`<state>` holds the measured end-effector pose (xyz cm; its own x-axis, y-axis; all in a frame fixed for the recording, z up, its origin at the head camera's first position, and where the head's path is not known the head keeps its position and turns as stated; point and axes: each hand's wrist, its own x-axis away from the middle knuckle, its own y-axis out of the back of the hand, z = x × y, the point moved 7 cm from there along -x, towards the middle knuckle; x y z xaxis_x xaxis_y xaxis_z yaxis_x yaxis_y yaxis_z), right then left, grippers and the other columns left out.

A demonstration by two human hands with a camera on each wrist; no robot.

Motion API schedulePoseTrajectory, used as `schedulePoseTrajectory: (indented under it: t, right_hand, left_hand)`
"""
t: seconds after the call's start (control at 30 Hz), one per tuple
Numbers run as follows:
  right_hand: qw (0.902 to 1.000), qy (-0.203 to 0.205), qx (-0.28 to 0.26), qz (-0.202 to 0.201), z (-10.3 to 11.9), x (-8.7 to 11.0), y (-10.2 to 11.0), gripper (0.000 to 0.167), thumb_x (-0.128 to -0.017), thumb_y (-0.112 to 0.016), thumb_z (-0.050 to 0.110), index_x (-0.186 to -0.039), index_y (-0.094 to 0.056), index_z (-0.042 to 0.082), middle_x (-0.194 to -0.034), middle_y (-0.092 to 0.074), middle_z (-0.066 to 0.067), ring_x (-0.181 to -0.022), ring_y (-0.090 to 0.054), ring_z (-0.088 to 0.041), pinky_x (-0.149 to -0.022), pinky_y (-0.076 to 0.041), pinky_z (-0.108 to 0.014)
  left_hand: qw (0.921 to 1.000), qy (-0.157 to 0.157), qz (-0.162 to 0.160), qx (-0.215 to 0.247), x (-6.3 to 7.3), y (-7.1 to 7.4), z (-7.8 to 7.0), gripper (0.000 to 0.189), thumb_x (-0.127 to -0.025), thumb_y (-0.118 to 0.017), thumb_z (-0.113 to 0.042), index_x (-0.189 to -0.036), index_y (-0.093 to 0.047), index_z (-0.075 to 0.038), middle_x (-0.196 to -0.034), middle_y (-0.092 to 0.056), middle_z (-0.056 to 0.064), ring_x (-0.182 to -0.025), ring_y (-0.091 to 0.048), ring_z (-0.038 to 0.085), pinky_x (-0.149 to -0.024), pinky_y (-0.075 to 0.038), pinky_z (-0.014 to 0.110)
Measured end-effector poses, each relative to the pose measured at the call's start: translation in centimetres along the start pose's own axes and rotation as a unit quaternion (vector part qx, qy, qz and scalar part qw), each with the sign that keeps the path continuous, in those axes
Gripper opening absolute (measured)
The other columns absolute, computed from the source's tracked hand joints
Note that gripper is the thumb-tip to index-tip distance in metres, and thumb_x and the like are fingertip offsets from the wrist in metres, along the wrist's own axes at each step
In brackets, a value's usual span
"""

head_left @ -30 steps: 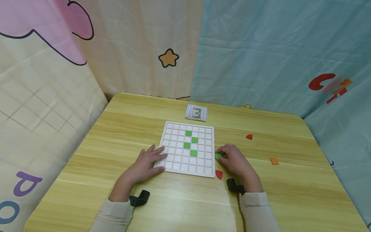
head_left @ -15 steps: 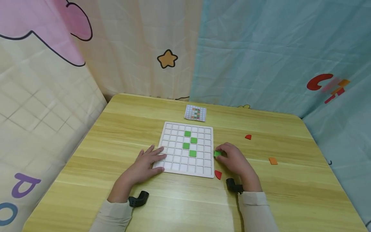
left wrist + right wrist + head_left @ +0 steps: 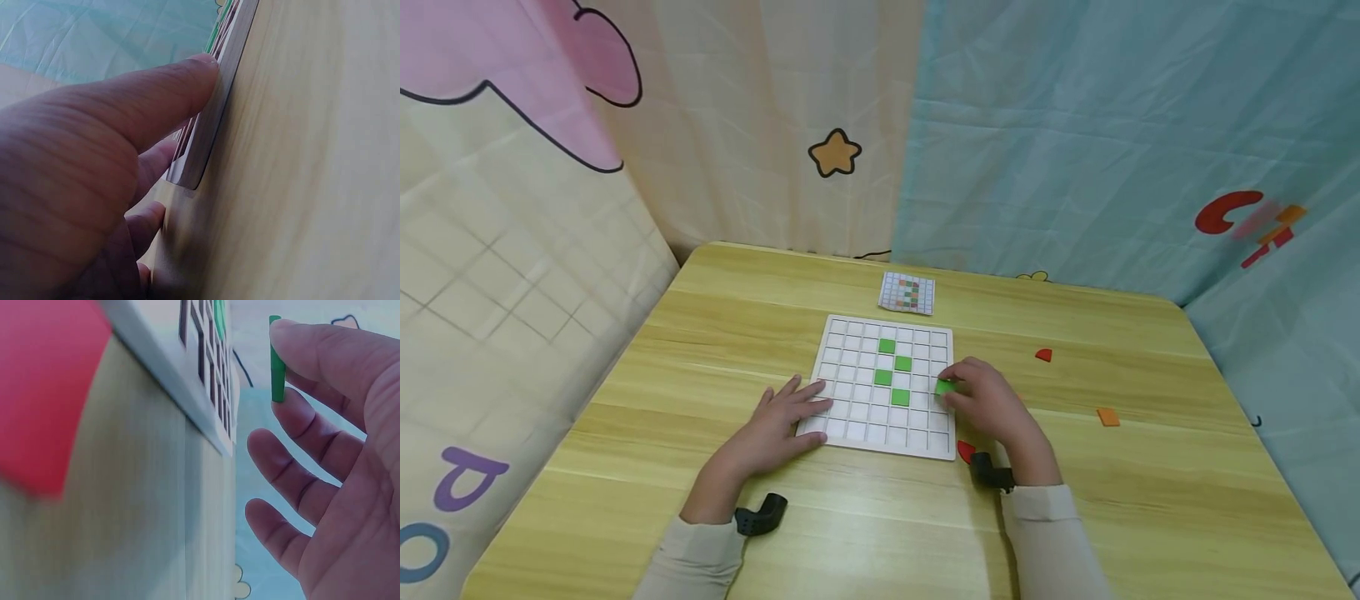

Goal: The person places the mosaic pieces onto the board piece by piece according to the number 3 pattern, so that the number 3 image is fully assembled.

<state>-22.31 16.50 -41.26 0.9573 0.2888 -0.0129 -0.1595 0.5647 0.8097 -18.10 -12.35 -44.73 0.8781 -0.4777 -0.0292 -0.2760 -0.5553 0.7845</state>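
A green square tile (image 3: 277, 369) is pinched between the thumb and fingers of my right hand (image 3: 992, 404), over the right edge of the white grid board (image 3: 857, 431). In the right wrist view the tile appears edge-on, held up off the board. My left hand (image 3: 775, 425) lies with spread fingers on the board's left front corner; its thumb (image 3: 187, 84) rests on the rim in the left wrist view. Several green tiles sit in the board's middle cells, among them one at the top (image 3: 887, 346) and one lower down (image 3: 900, 397).
Behind the board lies a small pattern card (image 3: 907, 293). On the wooden table (image 3: 865, 525) to the right are a red quarter-round piece (image 3: 1044, 355) and an orange square (image 3: 1108, 417). Another red piece (image 3: 966, 451) sits beside the board's front right corner, partly behind the wrist camera.
My right hand has lifted the green tile from the table beside the board and carried it left over the board's right edge. The left hand has stayed in place.
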Motion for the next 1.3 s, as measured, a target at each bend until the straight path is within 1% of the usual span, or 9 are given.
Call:
schedulePoseTrajectory:
  t: [0.2, 0.33, 0.67, 0.9, 1.1, 1.3]
  right_hand:
    - [0.9998, 0.019, -0.006, 0.005, 1.1, -0.6, -0.6, 0.021, -0.088, -0.074, 0.008, -0.109, -0.072, 0.008, -0.108, -0.065, -0.002, -0.103, -0.059, -0.024, -0.095, -0.048, -0.044]
    - [0.9996, 0.022, -0.016, 0.006, 1.8, -0.8, -1.0, 0.021, -0.088, -0.075, 0.009, -0.109, -0.072, 0.008, -0.109, -0.064, -0.002, -0.104, -0.059, -0.023, -0.096, -0.048, -0.044]
    - [0.9982, 0.043, -0.039, 0.014, 3.2, -1.4, -2.4, 0.019, -0.089, -0.074, 0.012, -0.108, -0.073, 0.011, -0.104, -0.064, 0.002, -0.102, -0.058, -0.020, -0.095, -0.048, -0.041]
    - [0.9967, 0.058, -0.055, 0.013, 4.3, -1.6, -2.8, 0.019, -0.089, -0.075, 0.013, -0.108, -0.072, 0.012, -0.103, -0.063, 0.004, -0.100, -0.059, -0.017, -0.093, -0.048, -0.038]
    - [0.9956, 0.072, -0.060, 0.009, 5.3, -1.9, -3.5, 0.019, -0.088, -0.076, 0.011, -0.106, -0.073, 0.008, -0.102, -0.065, 0.001, -0.099, -0.060, -0.019, -0.093, -0.048, -0.039]
    - [0.9956, 0.065, -0.066, 0.017, 5.8, -2.1, -4.6, 0.016, -0.087, -0.076, 0.009, -0.103, -0.073, 0.011, -0.101, -0.064, 0.003, -0.099, -0.059, -0.017, -0.093, -0.048, -0.038]
  left_hand:
    - [1.0000, 0.003, 0.001, -0.002, -0.1, -0.1, 0.1, 0.052, -0.091, -0.073, -0.027, -0.139, -0.060, -0.011, -0.155, -0.040, 0.007, -0.148, -0.016, 0.041, -0.112, -0.003, 0.068]
    - [1.0000, 0.003, 0.002, -0.004, -0.1, -0.1, 0.1, 0.052, -0.091, -0.073, -0.027, -0.139, -0.060, -0.011, -0.155, -0.040, 0.007, -0.148, -0.016, 0.041, -0.112, -0.004, 0.069]
    - [1.0000, 0.002, 0.001, -0.001, -0.1, 0.0, 0.0, 0.052, -0.091, -0.072, -0.027, -0.139, -0.060, -0.010, -0.155, -0.040, 0.008, -0.148, -0.016, 0.042, -0.112, -0.003, 0.068]
    - [1.0000, -0.007, -0.002, -0.005, -0.1, 0.2, -0.2, 0.050, -0.093, -0.071, -0.028, -0.138, -0.060, -0.010, -0.154, -0.042, 0.009, -0.147, -0.018, 0.044, -0.111, -0.005, 0.070]
    - [1.0000, -0.002, 0.000, -0.004, -0.1, 0.2, -0.2, 0.050, -0.092, -0.071, -0.027, -0.138, -0.060, -0.010, -0.154, -0.041, 0.009, -0.147, -0.017, 0.043, -0.111, -0.005, 0.070]
    - [1.0000, 0.000, -0.001, -0.004, -0.1, 0.2, -0.2, 0.050, -0.093, -0.071, -0.028, -0.138, -0.061, -0.010, -0.154, -0.041, 0.008, -0.147, -0.017, 0.043, -0.111, -0.005, 0.070]
